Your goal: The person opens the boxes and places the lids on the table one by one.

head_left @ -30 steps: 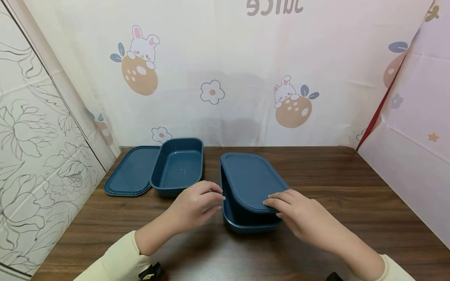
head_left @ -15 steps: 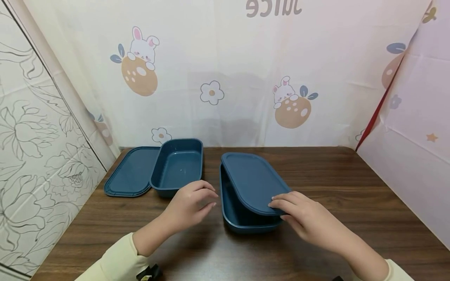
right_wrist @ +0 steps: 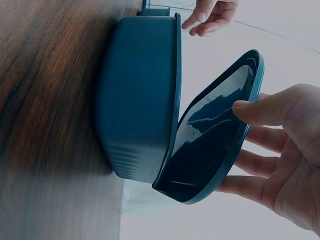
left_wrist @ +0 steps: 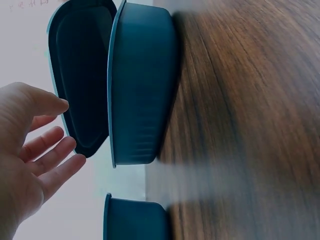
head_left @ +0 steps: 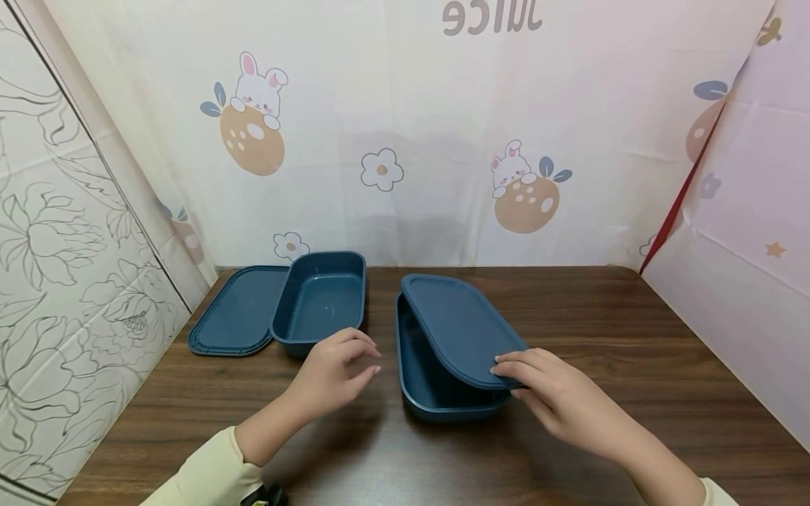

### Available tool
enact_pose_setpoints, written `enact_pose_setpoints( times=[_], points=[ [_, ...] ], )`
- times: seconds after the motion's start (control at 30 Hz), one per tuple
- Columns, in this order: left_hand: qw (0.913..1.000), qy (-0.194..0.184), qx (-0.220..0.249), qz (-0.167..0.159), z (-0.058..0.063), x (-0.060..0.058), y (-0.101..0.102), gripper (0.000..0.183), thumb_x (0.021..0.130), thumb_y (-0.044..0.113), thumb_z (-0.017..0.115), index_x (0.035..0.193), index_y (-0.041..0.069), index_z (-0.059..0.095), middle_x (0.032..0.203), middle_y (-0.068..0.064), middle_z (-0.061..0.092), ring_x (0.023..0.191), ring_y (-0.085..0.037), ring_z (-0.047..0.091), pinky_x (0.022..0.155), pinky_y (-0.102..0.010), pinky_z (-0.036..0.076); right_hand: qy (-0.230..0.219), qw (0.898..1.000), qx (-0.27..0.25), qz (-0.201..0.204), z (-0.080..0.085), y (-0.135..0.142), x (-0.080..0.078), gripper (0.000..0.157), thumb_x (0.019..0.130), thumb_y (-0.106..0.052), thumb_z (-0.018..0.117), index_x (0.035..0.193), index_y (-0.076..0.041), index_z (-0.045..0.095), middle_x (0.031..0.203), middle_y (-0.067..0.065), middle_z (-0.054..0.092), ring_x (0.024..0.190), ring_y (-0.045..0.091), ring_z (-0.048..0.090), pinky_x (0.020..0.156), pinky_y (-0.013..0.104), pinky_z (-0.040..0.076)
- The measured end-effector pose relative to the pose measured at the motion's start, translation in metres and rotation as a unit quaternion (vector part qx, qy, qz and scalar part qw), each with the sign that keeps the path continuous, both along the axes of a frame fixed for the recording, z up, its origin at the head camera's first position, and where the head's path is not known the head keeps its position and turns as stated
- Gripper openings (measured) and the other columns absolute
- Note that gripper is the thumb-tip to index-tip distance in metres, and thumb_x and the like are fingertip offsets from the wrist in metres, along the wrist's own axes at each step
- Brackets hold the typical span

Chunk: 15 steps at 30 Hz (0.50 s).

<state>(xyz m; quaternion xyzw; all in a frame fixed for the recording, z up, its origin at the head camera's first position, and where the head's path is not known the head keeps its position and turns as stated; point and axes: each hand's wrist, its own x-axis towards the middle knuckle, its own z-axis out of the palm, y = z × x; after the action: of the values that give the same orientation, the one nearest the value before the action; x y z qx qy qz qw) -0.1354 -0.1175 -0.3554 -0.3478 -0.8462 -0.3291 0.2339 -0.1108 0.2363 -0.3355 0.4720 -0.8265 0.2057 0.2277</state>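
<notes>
My right hand (head_left: 563, 393) pinches the near right corner of a dark blue lid (head_left: 465, 330), with the fingers on top and the thumb (right_wrist: 247, 111) under the edge. The lid sits slanted over a matching rectangular food container (head_left: 414, 365), its near end raised. Through the gap at the left and front, part of the container's inside shows. My left hand (head_left: 332, 376) hovers left of this container, fingers loosely bent and holding nothing. In the left wrist view the left fingers (left_wrist: 52, 152) overlap the raised lid, but the head view shows them apart from it.
A second blue container (head_left: 329, 302) stands uncovered at the back left of the brown wooden table (head_left: 601, 337). Another blue lid (head_left: 237, 313) lies flat beside it, its right edge behind the container. A patterned curtain (head_left: 436, 119) hangs along the table's back edge.
My left hand has drawn back leftward from the container. My right hand has shifted slightly right with the lid's near end, and the gap along the left side has widened.
</notes>
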Motion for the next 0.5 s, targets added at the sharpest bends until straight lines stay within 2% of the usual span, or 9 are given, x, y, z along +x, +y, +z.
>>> enact_pose_setpoints(
  times=[0.2, 0.37, 0.5],
  points=[
    [0.9991, -0.034, 0.020, 0.015, -0.0049, -0.0015, -0.0026, 0.018, 0.076, 0.006, 0.083, 0.086, 0.013, 0.072, 0.098, 0.004, 0.064, 0.090, -0.011, 0.061, 0.076, -0.028, 0.055, -0.018, 1.000, 0.003, -0.014, -0.0017, 0.0029, 0.0007, 0.043, 0.105, -0.040, 0.034, 0.121, -0.012, 0.064, 0.123, 0.001, 0.062, 0.113, 0.017, 0.057, 0.100, 0.012, 0.035],
    [0.9958, -0.083, 0.036, 0.017, -0.0076, -0.0012, -0.0029, 0.018, 0.077, 0.006, 0.082, 0.088, 0.014, 0.071, 0.099, 0.001, 0.065, 0.087, -0.018, 0.063, 0.075, -0.030, 0.057, -0.027, 0.999, 0.001, -0.022, -0.0035, 0.0051, 0.0015, 0.043, 0.106, -0.041, 0.035, 0.120, -0.012, 0.064, 0.124, 0.000, 0.062, 0.113, 0.015, 0.056, 0.100, 0.012, 0.036],
    [0.9922, -0.116, 0.043, 0.015, -0.0086, -0.0003, -0.0015, 0.017, 0.079, 0.006, 0.081, 0.090, 0.014, 0.071, 0.101, 0.003, 0.064, 0.089, -0.016, 0.063, 0.077, -0.028, 0.057, -0.023, 1.000, -0.010, -0.018, -0.0049, 0.0059, 0.0020, 0.042, 0.106, -0.041, 0.036, 0.120, -0.012, 0.064, 0.123, 0.001, 0.062, 0.113, 0.016, 0.057, 0.100, 0.011, 0.036]
  ],
)
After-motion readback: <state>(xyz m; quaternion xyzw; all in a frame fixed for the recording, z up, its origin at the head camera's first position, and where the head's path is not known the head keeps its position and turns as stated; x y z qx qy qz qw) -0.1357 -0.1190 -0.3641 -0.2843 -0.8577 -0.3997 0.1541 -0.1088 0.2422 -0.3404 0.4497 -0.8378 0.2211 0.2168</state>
